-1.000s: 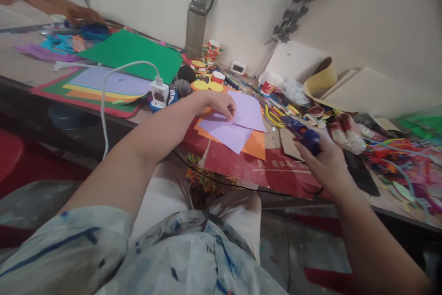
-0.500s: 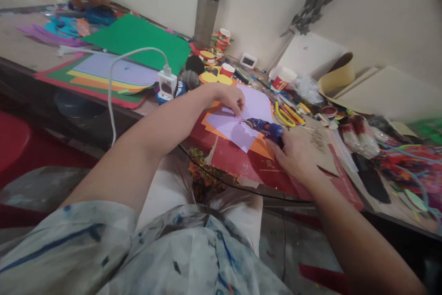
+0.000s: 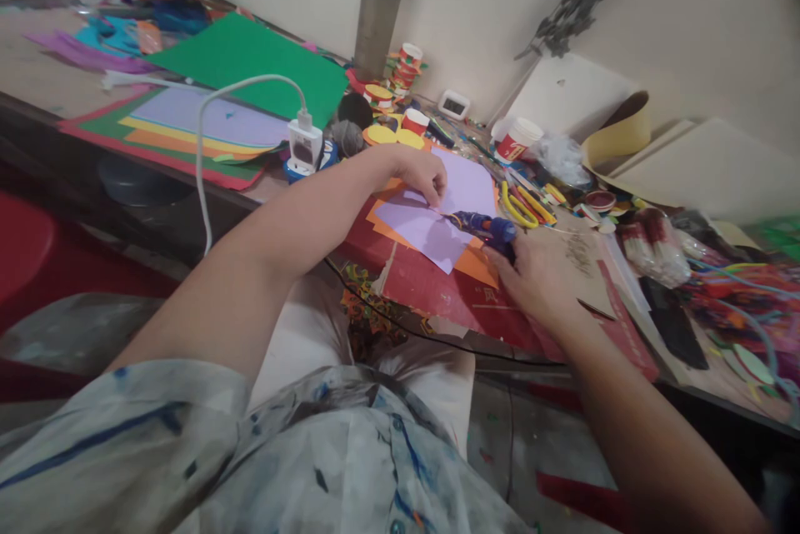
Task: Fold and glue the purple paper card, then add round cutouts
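My right hand is wrapped round a blue hot glue gun, its nozzle aimed left over the purple paper. Close to that nozzle, my left hand is closed in a pinch, fingertips pointing down at the sheet. A thin, light-coloured piece seems to lie between those fingertips and the nozzle, too small to name. Orange paper shows from under the purple sheets. Beneath them is a worn red board with white lettering.
Yellow-handled scissors and a red-and-white paper cup are beyond my right hand. A white charger with a looping cable stands beside my left forearm. A grey bottle is at the wall. A black cord runs along the table's front edge.
The whole view has shifted slightly. Both hands keep nearly the same pose, with the glue gun's nozzle still beside my left fingertips.
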Action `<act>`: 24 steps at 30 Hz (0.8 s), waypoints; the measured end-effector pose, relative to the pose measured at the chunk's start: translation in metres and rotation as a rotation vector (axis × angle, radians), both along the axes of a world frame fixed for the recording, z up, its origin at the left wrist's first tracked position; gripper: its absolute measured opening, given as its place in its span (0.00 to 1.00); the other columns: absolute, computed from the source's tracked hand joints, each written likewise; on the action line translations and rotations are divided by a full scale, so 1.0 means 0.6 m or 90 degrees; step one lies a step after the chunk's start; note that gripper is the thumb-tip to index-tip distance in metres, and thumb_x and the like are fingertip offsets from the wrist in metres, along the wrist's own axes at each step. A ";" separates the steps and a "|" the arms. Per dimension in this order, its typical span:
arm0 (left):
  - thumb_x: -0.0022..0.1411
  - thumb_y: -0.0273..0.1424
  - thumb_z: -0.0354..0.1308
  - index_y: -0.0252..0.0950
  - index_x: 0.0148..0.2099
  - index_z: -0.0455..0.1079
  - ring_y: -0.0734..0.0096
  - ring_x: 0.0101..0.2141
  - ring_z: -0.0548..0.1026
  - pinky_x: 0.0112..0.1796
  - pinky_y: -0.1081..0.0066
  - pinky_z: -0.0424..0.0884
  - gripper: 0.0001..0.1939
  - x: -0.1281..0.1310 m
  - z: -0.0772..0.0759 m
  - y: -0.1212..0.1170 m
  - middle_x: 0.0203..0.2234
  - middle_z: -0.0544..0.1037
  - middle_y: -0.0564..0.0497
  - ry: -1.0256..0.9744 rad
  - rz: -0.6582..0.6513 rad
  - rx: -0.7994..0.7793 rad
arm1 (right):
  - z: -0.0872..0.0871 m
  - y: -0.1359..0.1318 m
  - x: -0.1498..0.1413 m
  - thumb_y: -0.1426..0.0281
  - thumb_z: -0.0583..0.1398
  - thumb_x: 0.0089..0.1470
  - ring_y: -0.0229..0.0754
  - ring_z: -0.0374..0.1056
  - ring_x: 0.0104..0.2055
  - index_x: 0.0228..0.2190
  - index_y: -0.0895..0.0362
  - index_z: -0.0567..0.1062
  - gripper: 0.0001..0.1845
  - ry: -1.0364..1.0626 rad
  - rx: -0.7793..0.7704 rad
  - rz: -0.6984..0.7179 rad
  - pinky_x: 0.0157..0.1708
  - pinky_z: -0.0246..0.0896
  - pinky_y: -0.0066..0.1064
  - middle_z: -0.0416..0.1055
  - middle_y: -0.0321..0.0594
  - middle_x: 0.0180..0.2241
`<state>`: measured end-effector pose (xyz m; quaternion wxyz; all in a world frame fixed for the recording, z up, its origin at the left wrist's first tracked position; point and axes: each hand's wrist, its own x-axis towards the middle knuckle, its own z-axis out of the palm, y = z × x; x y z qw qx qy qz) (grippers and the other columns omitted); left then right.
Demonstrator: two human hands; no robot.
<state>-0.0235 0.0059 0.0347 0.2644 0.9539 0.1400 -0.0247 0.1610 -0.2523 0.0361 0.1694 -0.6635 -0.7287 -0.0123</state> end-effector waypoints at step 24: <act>0.55 0.43 0.63 0.41 0.43 0.88 0.65 0.43 0.78 0.47 0.71 0.69 0.19 0.000 -0.001 0.002 0.41 0.88 0.51 0.010 0.020 0.003 | 0.032 0.020 -0.055 0.65 0.58 0.67 0.54 0.75 0.37 0.45 0.57 0.77 0.11 -0.076 -0.075 -0.084 0.35 0.58 0.36 0.82 0.52 0.37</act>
